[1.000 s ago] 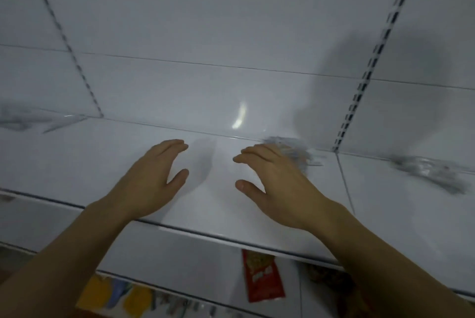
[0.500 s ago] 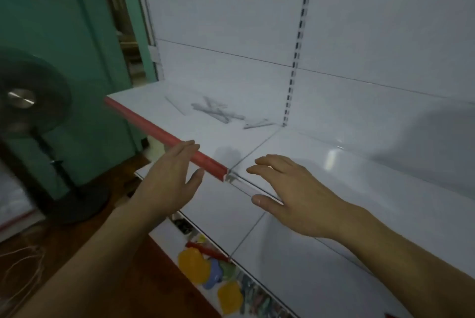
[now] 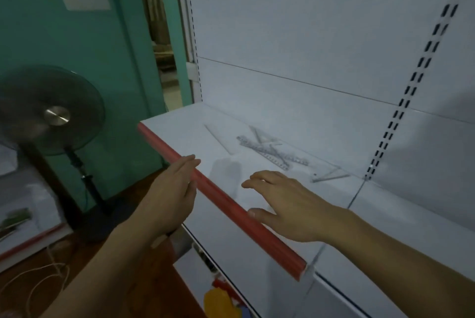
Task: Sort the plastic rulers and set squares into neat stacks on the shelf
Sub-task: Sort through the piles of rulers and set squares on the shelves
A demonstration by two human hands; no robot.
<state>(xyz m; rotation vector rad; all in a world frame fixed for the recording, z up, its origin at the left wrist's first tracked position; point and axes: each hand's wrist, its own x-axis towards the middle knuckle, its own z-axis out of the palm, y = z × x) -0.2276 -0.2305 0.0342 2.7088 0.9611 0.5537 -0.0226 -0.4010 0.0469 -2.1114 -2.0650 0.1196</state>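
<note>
1. A white shelf [image 3: 185, 137] fills the right half of the view, backed by white panels with slotted uprights; a red strip [image 3: 221, 197] runs along its front edge.
2. A standing fan [image 3: 48, 112] stands on the floor at the left, in front of a green wall.
3. The right hand [image 3: 290, 209] hovers over the shelf just behind the red strip, palm down, its grip open with fingers spread and slightly bent, holding nothing.
4. The left hand [image 3: 174, 197] is at the front edge of the shelf, fingers straight and together, its grip open and empty; the fingertips reach the red strip.
5. The clear plastic rulers and set squares [image 3: 272, 153] lie in a loose, crossed scatter on the shelf, beyond the right hand and near the back panel, apart from both hands.
6. One set square [image 3: 329, 176] lies at the right end of that scatter, close to the slotted upright.
</note>
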